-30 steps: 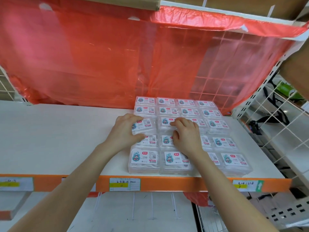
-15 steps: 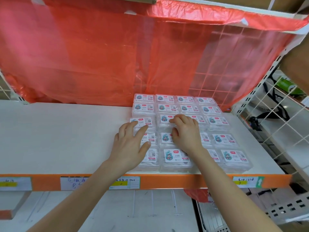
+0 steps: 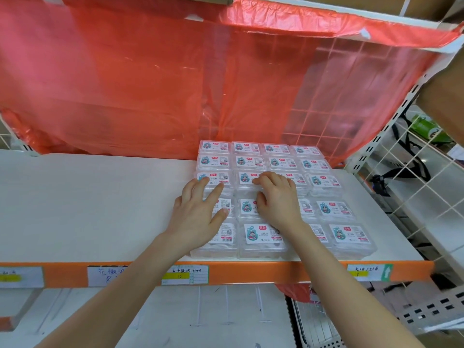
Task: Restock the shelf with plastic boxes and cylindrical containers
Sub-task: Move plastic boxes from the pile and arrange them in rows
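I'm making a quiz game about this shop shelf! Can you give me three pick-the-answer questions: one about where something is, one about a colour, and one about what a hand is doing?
1. Where on the shelf do the plastic boxes sit?
A) at the left end
B) at the right end
C) hanging under it

2. What colour is the plastic sheet behind them?
A) blue
B) green
C) red

3. What is the left hand doing?
A) lying on the boxes, fingers spread
B) holding a box up in the air
C) pointing at the ceiling

Answers:
1 B, the boxes are packed together at the right end.
2 C, the sheet hangs red across the back.
3 A, its straight fingers rest on the left column of boxes.
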### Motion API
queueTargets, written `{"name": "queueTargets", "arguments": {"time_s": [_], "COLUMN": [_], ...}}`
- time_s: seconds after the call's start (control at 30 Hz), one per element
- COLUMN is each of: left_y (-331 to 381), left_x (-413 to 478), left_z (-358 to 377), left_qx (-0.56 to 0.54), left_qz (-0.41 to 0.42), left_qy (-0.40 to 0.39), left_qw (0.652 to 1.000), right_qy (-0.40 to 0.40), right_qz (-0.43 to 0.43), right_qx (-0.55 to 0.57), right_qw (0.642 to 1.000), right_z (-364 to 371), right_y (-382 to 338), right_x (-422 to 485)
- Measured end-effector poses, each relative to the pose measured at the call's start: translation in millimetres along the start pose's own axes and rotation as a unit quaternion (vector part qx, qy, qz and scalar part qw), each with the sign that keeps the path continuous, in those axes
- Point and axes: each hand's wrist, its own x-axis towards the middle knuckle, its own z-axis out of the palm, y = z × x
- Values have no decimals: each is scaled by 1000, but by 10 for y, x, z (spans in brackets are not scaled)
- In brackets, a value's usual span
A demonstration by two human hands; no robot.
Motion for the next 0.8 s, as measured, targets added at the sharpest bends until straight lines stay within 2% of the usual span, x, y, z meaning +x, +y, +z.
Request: {"name": "queueTargets", "arguments": {"time_s": [0.47, 0.67, 0.8], "left_y": [-20, -55, -101], "left_x": [33, 47, 40], "left_z": [-10, -116, -221], "left_qx": [-22, -44, -91], "left_qz": [15, 27, 36], "left_qy": [-10, -27, 12], "left_qw": [1000, 998, 995], "right_qy": [-2, -42, -70], "right_qz": [-4, 9, 18], "right_qx": [4, -12, -19], "right_qw": [1000, 999, 997], "right_z": [-22, -75, -125], "right_y": [-17, -26, -102], "right_x": [1, 40, 107]}}
